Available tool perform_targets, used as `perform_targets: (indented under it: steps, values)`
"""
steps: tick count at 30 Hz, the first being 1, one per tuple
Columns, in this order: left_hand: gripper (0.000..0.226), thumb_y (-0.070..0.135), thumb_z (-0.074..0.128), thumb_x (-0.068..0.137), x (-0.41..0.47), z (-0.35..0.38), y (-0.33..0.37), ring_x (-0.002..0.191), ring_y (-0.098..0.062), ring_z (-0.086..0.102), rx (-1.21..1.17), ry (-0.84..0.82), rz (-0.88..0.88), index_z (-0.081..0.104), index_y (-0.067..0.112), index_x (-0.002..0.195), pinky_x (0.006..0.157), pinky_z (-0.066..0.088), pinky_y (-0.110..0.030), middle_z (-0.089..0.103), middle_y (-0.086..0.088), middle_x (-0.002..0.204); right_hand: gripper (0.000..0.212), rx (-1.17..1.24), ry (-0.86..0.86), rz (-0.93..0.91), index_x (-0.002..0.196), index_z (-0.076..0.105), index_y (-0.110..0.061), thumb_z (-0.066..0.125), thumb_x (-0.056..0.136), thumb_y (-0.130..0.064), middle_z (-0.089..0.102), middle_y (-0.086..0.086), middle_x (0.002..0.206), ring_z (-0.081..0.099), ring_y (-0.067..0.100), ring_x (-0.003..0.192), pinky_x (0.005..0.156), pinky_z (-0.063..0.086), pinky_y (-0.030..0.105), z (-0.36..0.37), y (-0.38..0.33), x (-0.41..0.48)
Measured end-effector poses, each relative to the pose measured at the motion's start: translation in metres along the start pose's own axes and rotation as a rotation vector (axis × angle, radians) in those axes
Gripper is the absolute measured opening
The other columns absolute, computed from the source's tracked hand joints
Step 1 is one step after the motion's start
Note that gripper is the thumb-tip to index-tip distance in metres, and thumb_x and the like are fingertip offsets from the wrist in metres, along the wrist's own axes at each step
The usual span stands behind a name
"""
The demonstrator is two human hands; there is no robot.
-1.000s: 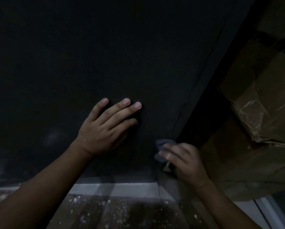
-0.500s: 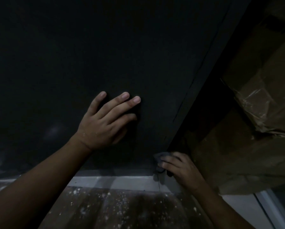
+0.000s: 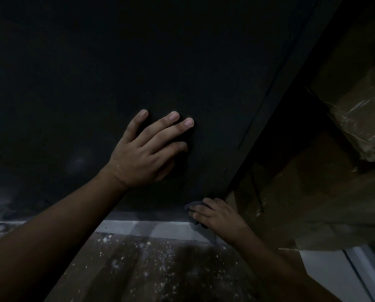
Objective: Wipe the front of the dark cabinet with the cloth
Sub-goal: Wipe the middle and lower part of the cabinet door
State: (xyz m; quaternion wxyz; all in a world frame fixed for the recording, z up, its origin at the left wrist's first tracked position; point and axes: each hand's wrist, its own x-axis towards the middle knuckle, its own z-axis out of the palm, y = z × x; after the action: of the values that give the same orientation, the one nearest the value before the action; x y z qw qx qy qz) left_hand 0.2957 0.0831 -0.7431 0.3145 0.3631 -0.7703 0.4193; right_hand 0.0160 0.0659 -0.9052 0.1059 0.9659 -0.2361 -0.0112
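Wiping the bottom corner of the cabinet (image 3: 138,62), I curled my right fingers (image 3: 198,213) round the cloth (image 3: 187,207), left fingers (image 3: 160,129) flat; an upward pass seemed due next.

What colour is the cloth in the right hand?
The cloth looks grey-blue, seen dimly in the head view, mostly hidden under the right hand.

The cabinet front (image 3: 138,62) is a smooth, matt black panel with one faint pale smudge. The cloth (image 3: 189,206) is soft, crumpled grey-blue fabric. The floor (image 3: 149,269) looks like dark, dull wood flecked with pale specks. Beside the cabinet, brown cardboard (image 3: 312,192) is matt, partly wrapped in glossy clear film (image 3: 360,127).
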Motion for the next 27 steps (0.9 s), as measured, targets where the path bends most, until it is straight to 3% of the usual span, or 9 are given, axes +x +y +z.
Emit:
perform_targets:
  steps: [4, 10, 13, 15, 17, 20, 23, 25, 27]
  values:
    - [0.026, 0.03, 0.057, 0.099, -0.01, -0.001, -0.002, 0.144, -0.025, 0.036, -0.039, -0.072, 0.048, 0.062, 0.019, 0.122, 0.122, 0.01, -0.048, 0.041, -0.007, 0.153, 0.051, -0.102, -0.334, 0.005, 0.147, 0.047, -0.023, 0.059, 0.097, -0.02, 0.036, 0.001, 0.159, 0.033, 0.029, 0.141, 0.105, 0.039, 0.045, -0.001, -0.016, 0.001]
    - [0.034, 0.021, 0.048, 0.105, -0.045, -0.005, -0.015, 0.146, -0.022, 0.03, -0.057, -0.199, 0.19, 0.05, 0.016, 0.138, 0.123, 0.011, -0.045, 0.03, -0.005, 0.16, 0.052, 0.027, 0.125, 0.039, 0.137, 0.056, -0.024, 0.067, 0.086, -0.028, 0.057, -0.003, 0.141, 0.05, 0.02, 0.116, 0.089, 0.052, 0.037, -0.023, -0.014, 0.01]
    - [0.034, 0.018, 0.045, 0.105, -0.051, -0.008, -0.024, 0.147, -0.022, 0.028, -0.086, -0.243, 0.236, 0.048, 0.015, 0.139, 0.123, 0.011, -0.044, 0.024, -0.004, 0.16, 0.061, -0.019, -0.003, -0.034, 0.135, 0.062, -0.026, 0.083, 0.077, -0.031, 0.058, -0.003, 0.142, 0.052, 0.022, 0.119, 0.091, 0.053, 0.039, -0.029, -0.022, 0.033]
    - [0.034, 0.014, 0.042, 0.106, -0.057, -0.016, -0.033, 0.146, -0.022, 0.028, -0.109, -0.269, 0.238, 0.045, 0.015, 0.14, 0.123, 0.012, -0.043, 0.025, -0.004, 0.161, 0.06, -0.162, -0.215, -0.101, 0.143, 0.055, -0.027, 0.074, 0.086, -0.026, 0.045, -0.001, 0.154, 0.043, 0.025, 0.133, 0.102, 0.045, 0.042, -0.028, -0.033, 0.044]
    - [0.036, 0.014, 0.039, 0.107, -0.072, -0.027, -0.048, 0.146, -0.021, 0.029, -0.088, -0.295, 0.223, 0.044, 0.015, 0.142, 0.123, 0.011, -0.042, 0.027, -0.005, 0.162, 0.062, -0.129, -0.307, -0.092, 0.15, 0.046, -0.022, 0.067, 0.092, -0.019, 0.034, 0.003, 0.161, 0.034, 0.028, 0.142, 0.11, 0.037, 0.046, -0.023, -0.044, 0.047]
    - [0.045, 0.014, 0.046, 0.102, -0.105, -0.054, -0.084, 0.148, -0.023, 0.029, -0.024, -0.375, 0.212, 0.041, 0.015, 0.146, 0.125, 0.009, -0.042, 0.029, -0.004, 0.161, 0.074, 0.003, -0.095, -0.064, 0.138, 0.058, -0.024, 0.088, 0.071, -0.032, 0.055, -0.001, 0.143, 0.054, 0.021, 0.122, 0.093, 0.052, 0.039, -0.046, -0.046, 0.056]
    - [0.047, 0.017, 0.041, 0.105, -0.13, -0.08, -0.115, 0.15, -0.02, 0.025, 0.037, -0.435, 0.219, 0.038, 0.015, 0.152, 0.125, 0.011, -0.041, 0.027, -0.003, 0.163, 0.066, 0.025, 0.143, -0.084, 0.141, 0.054, -0.022, 0.08, 0.081, -0.025, 0.054, 0.001, 0.144, 0.053, 0.021, 0.119, 0.091, 0.05, 0.039, -0.071, -0.046, 0.076]
    - [0.047, 0.018, 0.039, 0.106, -0.14, -0.092, -0.125, 0.15, -0.019, 0.024, 0.069, -0.459, 0.195, 0.036, 0.016, 0.154, 0.124, 0.011, -0.041, 0.026, -0.001, 0.163, 0.071, -0.032, 0.11, -0.096, 0.142, 0.054, -0.02, 0.082, 0.077, -0.027, 0.052, 0.003, 0.147, 0.049, 0.023, 0.121, 0.093, 0.05, 0.041, -0.084, -0.055, 0.095]
    - [0.048, 0.018, 0.04, 0.106, -0.148, -0.099, -0.126, 0.15, -0.019, 0.025, 0.086, -0.473, 0.149, 0.036, 0.017, 0.154, 0.124, 0.012, -0.042, 0.026, 0.0, 0.163, 0.077, -0.143, -0.08, -0.201, 0.149, 0.045, -0.018, 0.079, 0.081, -0.025, 0.039, 0.007, 0.158, 0.04, 0.028, 0.132, 0.102, 0.045, 0.047, -0.088, -0.066, 0.112]
